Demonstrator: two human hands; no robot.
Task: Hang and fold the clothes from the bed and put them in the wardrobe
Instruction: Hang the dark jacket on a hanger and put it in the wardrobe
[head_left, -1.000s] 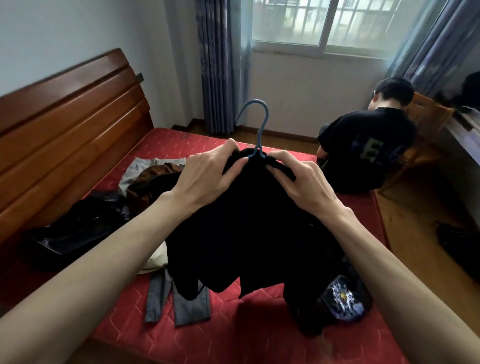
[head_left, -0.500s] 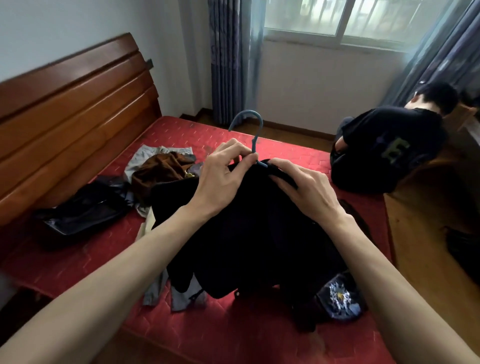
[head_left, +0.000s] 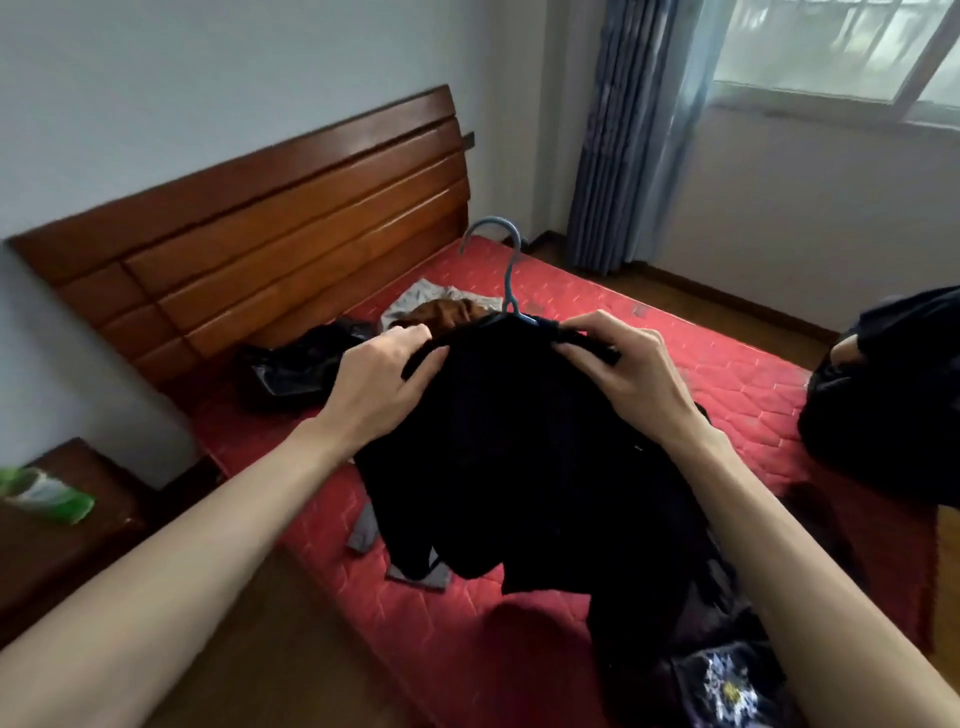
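Gripping the black garment (head_left: 524, 447) at each shoulder, our left hand (head_left: 382, 387) and right hand (head_left: 621, 371) curl round it; the hanger (head_left: 506, 270) hook rises between them, its bar crosswise, over the bed's (head_left: 727, 374) near edge

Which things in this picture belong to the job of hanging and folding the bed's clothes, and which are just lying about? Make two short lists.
Belong to the job:
- black garment, gripped at the shoulders by the left hand and right hand
- blue hanger inside it
- brown garment
- grey garment
- black jacket

Just lying about:
- green packet on the bedside cabinet
- curtain
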